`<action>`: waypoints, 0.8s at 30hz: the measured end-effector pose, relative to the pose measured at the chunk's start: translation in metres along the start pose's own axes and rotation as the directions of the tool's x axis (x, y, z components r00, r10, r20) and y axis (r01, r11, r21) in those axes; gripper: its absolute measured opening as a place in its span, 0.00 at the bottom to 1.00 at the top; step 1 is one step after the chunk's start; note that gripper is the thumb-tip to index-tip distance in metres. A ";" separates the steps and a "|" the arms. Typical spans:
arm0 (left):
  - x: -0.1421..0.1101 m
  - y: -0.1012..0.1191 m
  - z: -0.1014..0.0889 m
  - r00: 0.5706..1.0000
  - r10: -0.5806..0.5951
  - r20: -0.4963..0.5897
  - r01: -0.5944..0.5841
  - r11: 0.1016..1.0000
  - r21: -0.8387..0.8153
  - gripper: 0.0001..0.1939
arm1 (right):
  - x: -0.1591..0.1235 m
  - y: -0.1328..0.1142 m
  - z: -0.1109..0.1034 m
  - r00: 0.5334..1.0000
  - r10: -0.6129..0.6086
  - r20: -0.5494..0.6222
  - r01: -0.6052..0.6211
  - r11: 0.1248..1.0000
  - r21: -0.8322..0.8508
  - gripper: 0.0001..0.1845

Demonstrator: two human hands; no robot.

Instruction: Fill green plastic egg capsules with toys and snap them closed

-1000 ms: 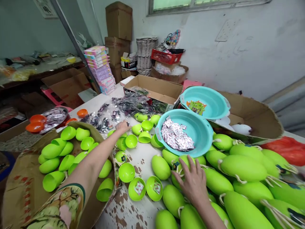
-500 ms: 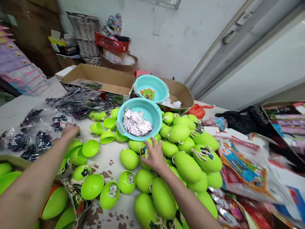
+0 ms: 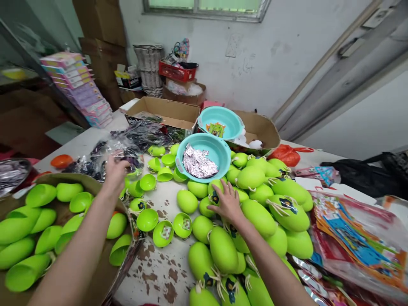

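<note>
My left hand (image 3: 115, 171) is at the edge of a heap of clear plastic bags (image 3: 95, 159) with dark contents, its fingers curled on the plastic. The exact grip is partly hidden. My right hand (image 3: 228, 202) spreads its fingers over a pile of green plastic eggs (image 3: 223, 248), beside an egg with a dark flower (image 3: 214, 193). Many eggs carry pale cords. Between my hands lie open green egg halves (image 3: 147, 220); two hold small silvery packets (image 3: 166, 232). A turquoise basin (image 3: 225, 158) full of such packets stands just beyond.
A second turquoise basin (image 3: 237, 121) with colourful pieces is behind. A cardboard box (image 3: 135, 250) of green shells is at lower left. More cardboard boxes (image 3: 178, 108) stand at the back. A red plastic bag (image 3: 288, 155) and printed plastic packaging (image 3: 360, 238) lie on the right.
The view has swung left and up, showing more of the shell box and the window. My left hand stays at the bags, my right hand over the eggs; its fingers remain spread.
</note>
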State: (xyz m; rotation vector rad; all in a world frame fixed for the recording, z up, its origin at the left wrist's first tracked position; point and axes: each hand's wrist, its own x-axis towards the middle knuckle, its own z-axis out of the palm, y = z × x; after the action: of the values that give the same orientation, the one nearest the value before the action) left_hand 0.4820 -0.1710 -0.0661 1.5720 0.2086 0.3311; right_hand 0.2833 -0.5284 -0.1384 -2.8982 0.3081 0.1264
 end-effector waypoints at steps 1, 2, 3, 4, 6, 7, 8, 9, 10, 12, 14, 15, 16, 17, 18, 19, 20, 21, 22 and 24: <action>-0.024 0.008 -0.004 0.997 -0.041 0.062 0.042 0.999 -0.028 0.26 | 0.001 -0.002 -0.003 1.000 0.013 -0.005 -0.013 1.000 0.012 0.47; -0.048 0.016 -0.008 0.990 -0.075 0.121 0.080 0.996 -0.037 0.27 | -0.001 -0.006 -0.007 0.999 0.021 -0.026 -0.020 0.999 0.037 0.46; -0.073 0.022 -0.012 0.979 -0.096 0.181 0.103 0.994 -0.026 0.27 | -0.004 -0.012 -0.012 0.997 0.022 -0.072 -0.016 0.996 0.087 0.45; -0.098 0.027 -0.015 0.964 -0.091 0.250 0.093 0.996 0.004 0.27 | -0.009 -0.021 -0.016 0.990 0.017 -0.137 0.008 0.985 0.174 0.45; -0.147 0.032 -0.016 0.921 0.010 0.389 -0.054 0.993 0.103 0.22 | -0.027 -0.049 -0.024 0.967 0.008 -0.254 0.118 0.871 0.478 0.46; -0.170 0.031 -0.015 0.879 0.104 0.466 -0.190 0.972 0.140 0.21 | -0.038 -0.067 -0.025 0.964 0.010 -0.265 0.174 0.729 0.662 0.48; -0.192 0.030 -0.013 0.814 0.201 0.544 -0.335 0.929 0.159 0.21 | -0.049 -0.086 -0.023 0.978 0.001 -0.207 0.177 0.513 0.840 0.50; -0.211 0.027 -0.011 0.737 0.287 0.612 -0.460 0.877 0.143 0.22 | -0.060 -0.106 -0.020 0.991 -0.004 -0.131 0.127 0.271 0.954 0.50; -0.228 0.023 -0.009 0.692 0.349 0.632 -0.541 0.830 0.134 0.23 | -0.069 -0.124 -0.015 0.997 0.040 -0.060 0.057 0.070 0.996 0.47; -0.253 0.015 -0.007 0.705 0.396 0.589 -0.597 0.779 0.191 0.19 | -0.082 -0.154 -0.001 0.977 0.204 0.064 -0.006 -0.271 0.963 0.33; -0.265 0.006 -0.009 0.824 0.321 0.467 -0.490 0.819 0.300 0.20 | -0.091 -0.173 0.011 0.931 0.328 0.159 0.008 -0.456 0.890 0.22; -0.267 0.002 -0.011 0.885 0.232 0.405 -0.375 0.869 0.323 0.26 | -0.094 -0.180 0.015 0.917 0.349 0.191 0.013 -0.505 0.863 0.20; -0.267 -0.002 -0.014 0.930 0.109 0.352 -0.227 0.922 0.313 0.31 | -0.098 -0.186 0.018 0.915 0.342 0.212 0.003 -0.533 0.846 0.18; -0.264 -0.005 -0.017 0.950 -0.024 0.313 -0.066 0.960 0.272 0.33 | -0.103 -0.191 0.020 0.921 0.315 0.228 -0.019 -0.550 0.835 0.18; -0.261 -0.008 -0.020 0.949 -0.136 0.286 0.076 0.974 0.212 0.30 | -0.108 -0.195 0.022 0.928 0.279 0.248 -0.048 -0.571 0.820 0.18; -0.257 -0.011 -0.023 0.941 -0.215 0.260 0.181 0.972 0.151 0.25 | -0.112 -0.198 0.023 0.935 0.231 0.269 -0.085 -0.589 0.804 0.19; -0.254 -0.012 -0.026 0.937 -0.260 0.233 0.240 0.965 0.109 0.20 | -0.117 -0.201 0.024 0.941 0.185 0.284 -0.121 -0.600 0.791 0.20; -0.252 -0.013 -0.029 0.939 -0.271 0.211 0.256 0.962 0.098 0.16 | -0.120 -0.202 0.025 0.943 0.155 0.294 -0.145 -0.604 0.784 0.22; -0.252 -0.013 -0.032 0.951 -0.244 0.191 0.224 0.967 0.120 0.14 | -0.123 -0.203 0.027 0.942 0.143 0.303 -0.161 -0.599 0.784 0.23; -0.259 -0.010 -0.039 0.978 -0.082 0.190 0.033 0.967 0.251 0.12 | -0.127 -0.203 0.033 0.933 0.152 0.326 -0.186 -0.572 0.799 0.25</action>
State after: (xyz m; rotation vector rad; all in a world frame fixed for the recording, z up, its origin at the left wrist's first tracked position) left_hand 0.2264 -0.2214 -0.0961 1.8296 0.1433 0.1022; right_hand 0.2017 -0.3021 -0.1135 -0.7031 0.5480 -0.0845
